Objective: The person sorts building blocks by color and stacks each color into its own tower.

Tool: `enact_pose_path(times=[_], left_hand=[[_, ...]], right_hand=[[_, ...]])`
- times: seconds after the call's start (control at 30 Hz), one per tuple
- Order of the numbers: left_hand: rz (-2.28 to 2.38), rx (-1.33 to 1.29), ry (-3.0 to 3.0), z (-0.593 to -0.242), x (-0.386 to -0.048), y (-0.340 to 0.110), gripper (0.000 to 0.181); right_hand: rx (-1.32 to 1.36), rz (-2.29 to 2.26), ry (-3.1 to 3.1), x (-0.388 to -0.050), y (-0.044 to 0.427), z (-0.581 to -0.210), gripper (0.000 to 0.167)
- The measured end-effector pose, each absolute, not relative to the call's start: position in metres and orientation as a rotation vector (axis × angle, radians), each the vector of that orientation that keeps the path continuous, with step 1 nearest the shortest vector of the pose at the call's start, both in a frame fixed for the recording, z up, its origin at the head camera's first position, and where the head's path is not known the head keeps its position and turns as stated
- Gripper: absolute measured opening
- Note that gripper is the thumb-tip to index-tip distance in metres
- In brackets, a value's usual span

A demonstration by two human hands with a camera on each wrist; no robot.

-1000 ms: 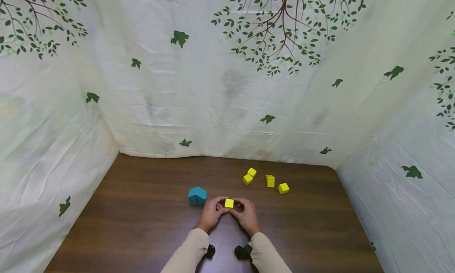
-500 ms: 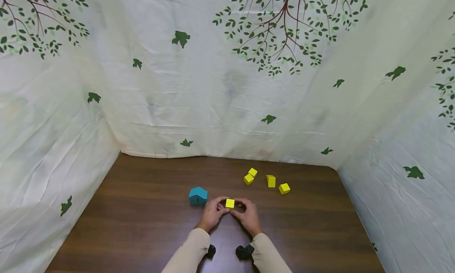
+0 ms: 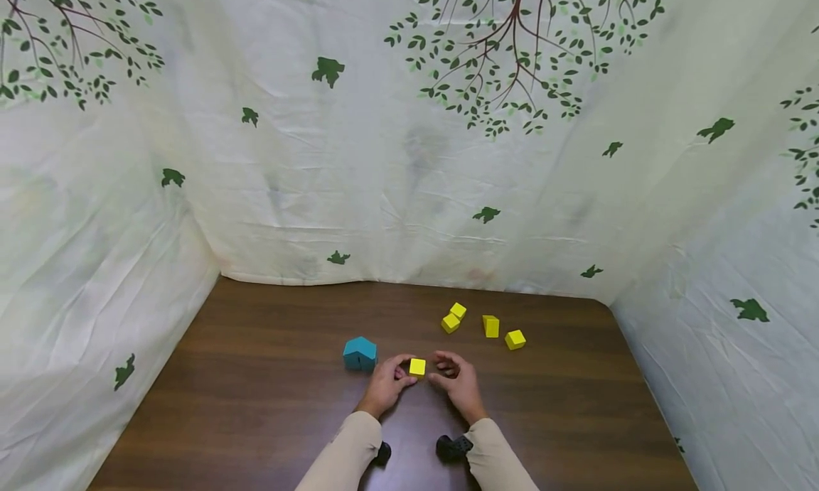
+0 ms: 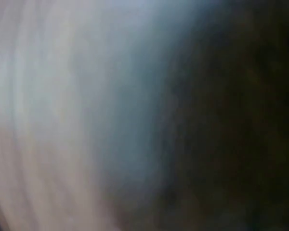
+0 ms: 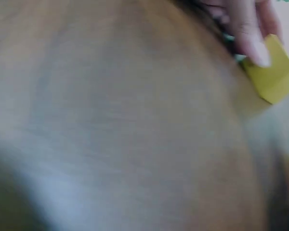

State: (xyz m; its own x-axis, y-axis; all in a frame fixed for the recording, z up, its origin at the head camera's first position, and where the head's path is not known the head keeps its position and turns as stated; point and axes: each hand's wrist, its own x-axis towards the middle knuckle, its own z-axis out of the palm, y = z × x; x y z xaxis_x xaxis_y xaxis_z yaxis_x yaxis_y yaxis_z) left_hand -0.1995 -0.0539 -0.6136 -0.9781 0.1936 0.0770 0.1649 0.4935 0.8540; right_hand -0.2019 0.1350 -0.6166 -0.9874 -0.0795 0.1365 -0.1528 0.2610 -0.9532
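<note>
A yellow cube sits between the two hands in the head view. My left hand holds it at the left side, thumb at the near edge and forefinger at the far edge. To the right, my right hand is apart from the cube, its fingers loosely bent around nothing. In the right wrist view the yellow cube shows at the upper right, with a fingertip in front of it. Just left of my left hand stands a blue house-shaped block. Blur fills the left wrist view.
Farther back on the brown table lie two small yellow cubes close together. Right of them are a yellow block and another yellow cube. A white cloth with printed leaves hangs behind and at both sides.
My right hand has let go of the yellow cube and moved a little to the right. My left hand keeps its hold on the cube. The whole view has shifted slightly.
</note>
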Motion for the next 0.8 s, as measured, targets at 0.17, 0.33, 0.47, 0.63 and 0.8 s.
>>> enact_pose_path(times=[0.17, 0.33, 0.47, 0.63, 0.8], left_hand=[[1.537, 0.339, 2.712, -0.614, -0.198, -0.053, 0.038], [1.563, 0.349, 2.72, -0.615, -0.198, -0.054, 0.038], [1.567, 0.352, 2.73, -0.616, -0.199, -0.055, 0.04], [1.575, 0.363, 2.71, -0.616, -0.199, -0.055, 0.042], [1.575, 0.365, 2.702, -0.617, -0.199, -0.054, 0.041]], right_hand=[[0.032, 1.864, -2.405, -0.216, 0.146, -0.608, 0.041], [-0.138, 1.728, -2.393, -0.234, 0.152, -0.602, 0.039], [-0.226, 1.661, -2.417, -0.248, 0.151, -0.6, 0.042], [-0.303, 1.625, -2.411, -0.261, 0.146, -0.603, 0.046], [-0.374, 1.616, -2.394, -0.272, 0.144, -0.606, 0.046]])
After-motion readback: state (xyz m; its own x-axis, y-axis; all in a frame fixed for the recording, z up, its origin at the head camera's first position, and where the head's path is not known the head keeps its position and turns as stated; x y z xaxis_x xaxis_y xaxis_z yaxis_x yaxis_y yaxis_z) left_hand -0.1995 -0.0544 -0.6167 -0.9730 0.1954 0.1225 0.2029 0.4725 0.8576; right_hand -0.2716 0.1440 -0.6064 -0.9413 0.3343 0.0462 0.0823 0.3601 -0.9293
